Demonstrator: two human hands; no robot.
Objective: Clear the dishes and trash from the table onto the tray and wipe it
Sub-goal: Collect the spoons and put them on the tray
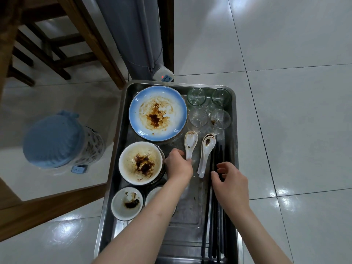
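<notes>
- Down in the head view, a rectangular stainless-steel tray [122,130] sits over a glossy white tiled floor [285,54], holding all the dirty dishes.
- At the tray's far left lies a round blue-rimmed white plate [157,113] smeared with brown sauce; nearer on the left stands a white ceramic bowl [140,162] with dark residue, stacked on others.
- Nearest on the left is a small white sauce dish [127,203] with a dark stain; a second like it is mostly hidden under the left forearm.
- Four clear glass cups [208,109] are grouped at the far right corner.
- The left hand [179,166] pinches the handle end of a white ceramic soup spoon [190,144], whose bowl points to the far side.
- Just right of it lie two nested white soup spoons [206,153] (the upper one stained brown).
- The right hand [231,180] hovers with fingers curled loosely over a bundle of long dark chopsticks [215,225] along the tray's right side; whether it grips them I cannot tell.
- Left of the tray, a wooden-framed glass table [47,204] shows a blue-lidded patterned jar [55,140].
</notes>
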